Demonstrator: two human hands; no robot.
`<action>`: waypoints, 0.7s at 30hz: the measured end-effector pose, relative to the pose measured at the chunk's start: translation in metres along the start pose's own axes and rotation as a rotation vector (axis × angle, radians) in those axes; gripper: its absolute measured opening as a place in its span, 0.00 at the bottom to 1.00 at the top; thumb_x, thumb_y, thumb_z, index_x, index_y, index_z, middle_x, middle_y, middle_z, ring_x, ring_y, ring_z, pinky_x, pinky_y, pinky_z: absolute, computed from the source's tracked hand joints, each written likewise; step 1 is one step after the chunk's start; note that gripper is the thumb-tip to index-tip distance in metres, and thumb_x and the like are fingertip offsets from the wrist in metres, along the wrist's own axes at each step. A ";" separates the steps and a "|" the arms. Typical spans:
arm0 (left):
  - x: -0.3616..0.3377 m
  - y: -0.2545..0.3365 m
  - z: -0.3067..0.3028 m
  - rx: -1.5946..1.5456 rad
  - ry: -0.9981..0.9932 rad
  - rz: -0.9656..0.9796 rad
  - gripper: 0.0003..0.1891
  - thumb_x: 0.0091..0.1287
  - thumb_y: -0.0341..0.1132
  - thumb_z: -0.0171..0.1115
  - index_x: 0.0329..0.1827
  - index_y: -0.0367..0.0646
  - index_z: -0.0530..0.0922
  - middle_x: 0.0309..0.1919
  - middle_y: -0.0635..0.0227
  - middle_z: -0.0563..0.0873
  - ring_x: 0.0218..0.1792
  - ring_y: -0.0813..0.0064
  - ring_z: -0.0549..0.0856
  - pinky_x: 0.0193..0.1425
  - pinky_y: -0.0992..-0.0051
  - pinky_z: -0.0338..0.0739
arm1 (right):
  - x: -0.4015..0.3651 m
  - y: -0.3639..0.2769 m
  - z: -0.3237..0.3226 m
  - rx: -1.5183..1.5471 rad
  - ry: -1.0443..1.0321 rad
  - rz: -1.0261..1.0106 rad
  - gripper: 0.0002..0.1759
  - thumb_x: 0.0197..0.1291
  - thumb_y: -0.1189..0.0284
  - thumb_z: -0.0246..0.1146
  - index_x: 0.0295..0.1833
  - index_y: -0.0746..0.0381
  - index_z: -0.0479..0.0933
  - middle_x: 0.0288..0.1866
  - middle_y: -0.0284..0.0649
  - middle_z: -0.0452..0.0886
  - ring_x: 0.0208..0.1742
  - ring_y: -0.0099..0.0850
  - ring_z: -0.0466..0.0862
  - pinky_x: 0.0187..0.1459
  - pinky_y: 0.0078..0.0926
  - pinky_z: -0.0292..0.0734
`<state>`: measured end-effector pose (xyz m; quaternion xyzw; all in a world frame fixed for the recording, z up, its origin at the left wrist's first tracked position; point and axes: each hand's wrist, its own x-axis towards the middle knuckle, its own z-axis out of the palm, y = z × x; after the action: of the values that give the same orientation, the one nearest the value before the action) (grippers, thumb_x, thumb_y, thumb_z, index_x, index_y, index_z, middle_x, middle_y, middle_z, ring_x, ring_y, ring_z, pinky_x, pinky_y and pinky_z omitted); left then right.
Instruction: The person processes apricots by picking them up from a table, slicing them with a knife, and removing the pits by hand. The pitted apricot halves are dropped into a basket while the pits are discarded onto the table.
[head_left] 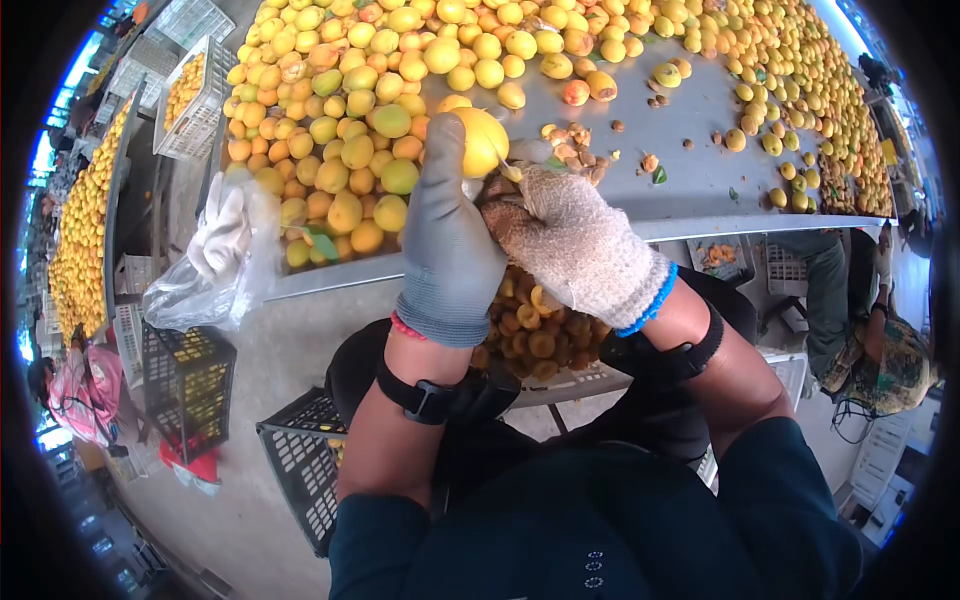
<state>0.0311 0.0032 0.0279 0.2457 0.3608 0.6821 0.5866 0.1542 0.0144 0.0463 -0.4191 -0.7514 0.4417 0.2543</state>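
Observation:
My left hand [447, 235], in a grey coated glove, is closed round a yellow apricot [484, 142], thumb up along its side. Against it is my right hand [580, 235], in a stained knit glove with a blue cuff. Its fingers are curled in just below the fruit, and whatever they grip is hidden. Both hands are above the near edge of a metal table [690, 190]. Piled apricots [350, 150] lie to the left and beyond. Pits and scraps [575, 150] are scattered just past my right hand. Under my hands, a crate holds opened apricots [535, 335].
A white glove [222, 230] in a plastic bag [185, 295] hangs at the table's left corner. Black crates [187, 385] stand on the floor at left, a white crate [190, 105] behind. Another person's leg [825, 300] shows at right, near a tray of orange pieces [718, 255].

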 end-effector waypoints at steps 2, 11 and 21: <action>-0.007 0.012 0.004 -0.122 -0.141 -0.127 0.27 0.80 0.53 0.51 0.59 0.35 0.76 0.42 0.66 0.85 0.47 0.78 0.84 0.59 0.76 0.78 | -0.004 -0.002 -0.004 -0.061 0.044 -0.077 0.12 0.68 0.68 0.56 0.45 0.66 0.79 0.32 0.55 0.81 0.39 0.59 0.82 0.39 0.49 0.78; 0.006 -0.005 -0.016 -0.025 -0.024 -0.067 0.33 0.82 0.57 0.38 0.65 0.31 0.72 0.48 0.49 0.87 0.53 0.59 0.86 0.62 0.63 0.81 | 0.004 0.000 0.003 -0.099 0.031 -0.099 0.12 0.68 0.68 0.56 0.41 0.68 0.77 0.33 0.57 0.81 0.40 0.59 0.82 0.38 0.49 0.77; 0.001 0.008 -0.019 0.139 -0.079 -0.023 0.26 0.80 0.52 0.49 0.62 0.36 0.75 0.49 0.54 0.86 0.50 0.64 0.86 0.57 0.65 0.81 | 0.004 0.000 0.000 0.222 -0.090 0.100 0.14 0.69 0.67 0.56 0.43 0.66 0.80 0.29 0.53 0.81 0.31 0.46 0.86 0.33 0.37 0.80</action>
<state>0.0117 -0.0003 0.0226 0.3086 0.3867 0.6383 0.5897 0.1517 0.0179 0.0461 -0.4051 -0.6868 0.5526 0.2426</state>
